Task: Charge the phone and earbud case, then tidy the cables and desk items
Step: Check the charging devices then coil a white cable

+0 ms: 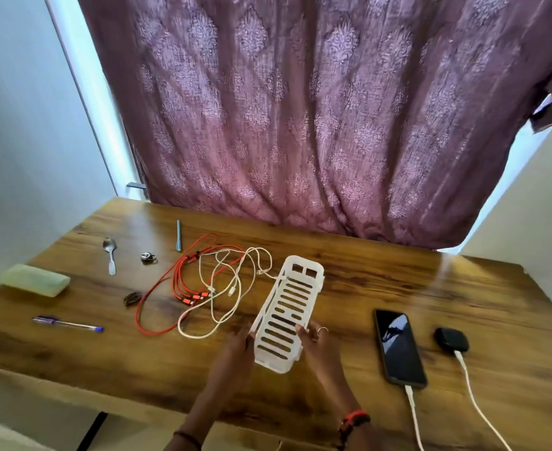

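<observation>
The phone's cable (413, 418) and the earbud case's cable (467, 380) run off the bottom edge, their far ends unseen.

A dusty mauve curtain (300, 109) carries paler damask-style motifs, and the table (398, 281) is warm brown wood grain with dark streaks. An orange-red cable (157, 288), a cream-white cable (232, 288) and a white basket (287, 317) patterned with rows of slots. The phone (398, 346) and earbud case (451, 340) are black with white charging leads (413, 415); the box (34, 279) is pale green, the pen (68, 323) violet-blue, the spoon (110, 255) silver.
</observation>
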